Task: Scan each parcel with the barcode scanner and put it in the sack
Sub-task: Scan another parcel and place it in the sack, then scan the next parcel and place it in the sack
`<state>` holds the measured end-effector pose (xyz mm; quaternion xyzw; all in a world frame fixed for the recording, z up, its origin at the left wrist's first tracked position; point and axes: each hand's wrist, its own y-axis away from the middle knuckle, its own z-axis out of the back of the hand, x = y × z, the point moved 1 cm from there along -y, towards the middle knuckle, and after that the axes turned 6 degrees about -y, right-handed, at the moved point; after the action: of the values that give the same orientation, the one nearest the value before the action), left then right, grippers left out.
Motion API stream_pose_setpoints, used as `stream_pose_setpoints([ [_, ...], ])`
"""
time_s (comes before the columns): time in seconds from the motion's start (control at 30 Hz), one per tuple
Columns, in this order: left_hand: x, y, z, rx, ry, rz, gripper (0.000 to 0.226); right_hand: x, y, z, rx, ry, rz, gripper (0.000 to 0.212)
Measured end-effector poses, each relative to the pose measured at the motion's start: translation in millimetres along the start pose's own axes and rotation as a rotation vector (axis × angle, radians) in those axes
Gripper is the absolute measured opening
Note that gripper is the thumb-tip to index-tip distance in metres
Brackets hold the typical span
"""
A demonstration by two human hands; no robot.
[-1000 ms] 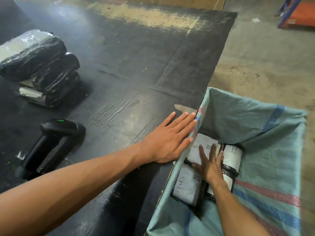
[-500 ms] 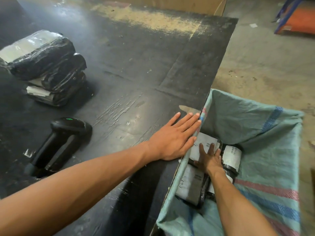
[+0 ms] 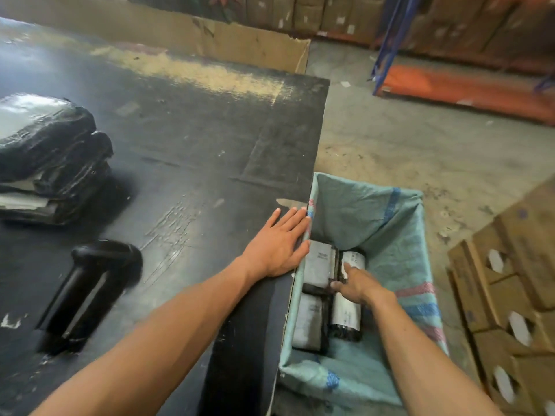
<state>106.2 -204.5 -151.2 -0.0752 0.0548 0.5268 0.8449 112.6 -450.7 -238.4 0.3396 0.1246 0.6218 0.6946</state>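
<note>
The blue-green woven sack [image 3: 375, 205] hangs open at the right edge of the black table [image 3: 195, 139]. Several black-wrapped parcels with white labels lie in it, among them one at the upper left [image 3: 318, 262] and one at the lower right [image 3: 345, 316]. My right hand [image 3: 357, 283] is down inside the sack, fingers resting on the parcels and holding none. My left hand [image 3: 276, 241] lies flat on the table edge, its fingertips at the sack's rim. The black barcode scanner [image 3: 90, 289] lies on the table to the left. A stack of wrapped parcels [image 3: 51, 163] sits at the far left.
Stacked cardboard boxes [image 3: 510, 280] stand on the floor right of the sack. A large flattened carton [image 3: 210, 34] stands behind the table. A blue and orange rack [image 3: 465, 85] crosses the concrete floor at the back right.
My right hand has shifted right inside the sack, from the left-hand parcels to the right-hand ones. My left hand stays flat at the table edge. The view has risen.
</note>
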Motion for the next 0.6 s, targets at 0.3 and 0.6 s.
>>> stream_pose_setpoints([
  [0.3, 2, 27, 24, -0.170, 0.173, -0.084, 0.042, 43, 133, 29, -0.123, -0.069, -0.065, 0.082],
  [0.6, 64, 60, 113, -0.026, -0.062, -0.148, 0.056, 148, 226, 62, -0.369, -0.096, -0.014, 0.077],
])
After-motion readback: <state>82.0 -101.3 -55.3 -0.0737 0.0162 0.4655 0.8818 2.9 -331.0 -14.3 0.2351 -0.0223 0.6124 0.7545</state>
